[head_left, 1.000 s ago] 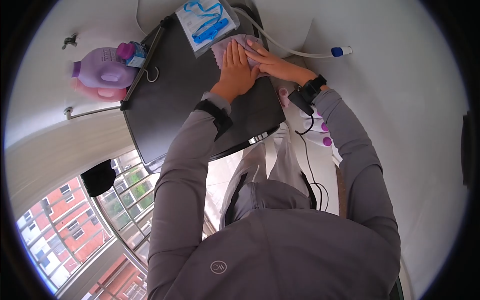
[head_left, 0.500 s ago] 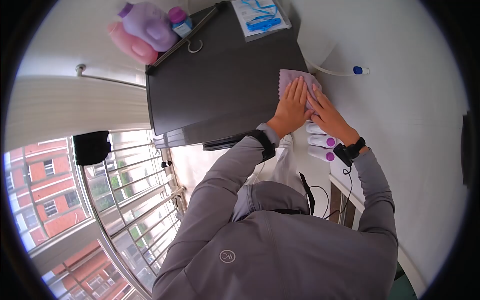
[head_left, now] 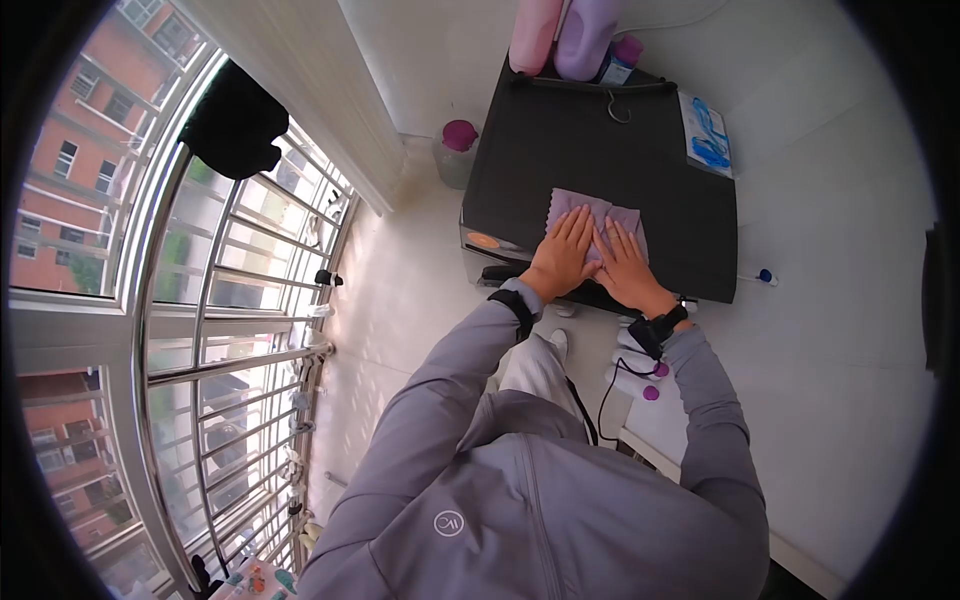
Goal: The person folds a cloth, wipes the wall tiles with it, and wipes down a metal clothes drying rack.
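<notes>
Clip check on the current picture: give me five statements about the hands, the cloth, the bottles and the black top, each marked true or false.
1. The left hand and right hand both lie on the purple cloth. True.
2. The cloth is spread on the floor. False: it lies on the black top, near the edge closest to the person.
3. The pink bottle and purple bottle are side by side at the far end of the top. True.
4. The blue strap lies by the top's left edge. False: it is by the right edge.
5. The left wrist is bare. False: it wears a black band.
</notes>
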The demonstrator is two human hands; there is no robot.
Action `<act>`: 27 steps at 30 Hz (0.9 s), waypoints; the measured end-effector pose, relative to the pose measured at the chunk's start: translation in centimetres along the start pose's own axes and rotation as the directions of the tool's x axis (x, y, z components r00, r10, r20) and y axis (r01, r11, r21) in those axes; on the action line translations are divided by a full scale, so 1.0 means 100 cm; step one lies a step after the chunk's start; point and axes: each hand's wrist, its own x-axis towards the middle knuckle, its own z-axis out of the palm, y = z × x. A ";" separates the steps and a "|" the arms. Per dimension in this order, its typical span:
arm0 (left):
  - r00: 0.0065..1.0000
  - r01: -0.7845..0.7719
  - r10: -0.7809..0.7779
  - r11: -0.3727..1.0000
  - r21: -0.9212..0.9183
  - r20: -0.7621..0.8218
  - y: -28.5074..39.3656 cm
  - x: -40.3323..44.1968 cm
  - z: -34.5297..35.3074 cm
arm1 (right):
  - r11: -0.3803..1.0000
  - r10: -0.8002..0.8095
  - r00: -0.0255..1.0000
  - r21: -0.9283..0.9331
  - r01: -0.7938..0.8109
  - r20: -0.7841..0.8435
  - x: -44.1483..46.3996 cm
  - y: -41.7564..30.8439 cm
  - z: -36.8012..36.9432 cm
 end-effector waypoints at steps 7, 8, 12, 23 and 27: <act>0.999 0.036 -0.036 0.999 -0.031 -0.005 -0.079 -0.052 -0.053 | 0.996 -0.080 0.996 -0.045 0.079 -0.029 0.077 -0.074 0.001; 0.999 0.039 -0.039 0.999 -0.026 -0.009 -0.084 -0.056 -0.056 | 0.995 -0.092 0.995 -0.038 0.091 -0.031 0.082 -0.081 -0.001; 0.999 0.033 -0.033 0.998 -0.053 0.000 -0.102 -0.064 -0.062 | 0.995 -0.089 0.996 -0.038 0.088 -0.031 0.099 -0.095 -0.005; 0.910 -0.372 0.332 0.918 0.134 0.250 -0.147 -0.043 -0.067 | 0.965 0.184 0.979 0.175 -0.197 0.090 0.112 -0.116 -0.019; 0.860 -0.436 0.416 0.900 0.003 0.295 -0.163 -0.025 -0.071 | 0.934 0.288 0.954 0.193 -0.299 0.086 0.117 -0.122 -0.011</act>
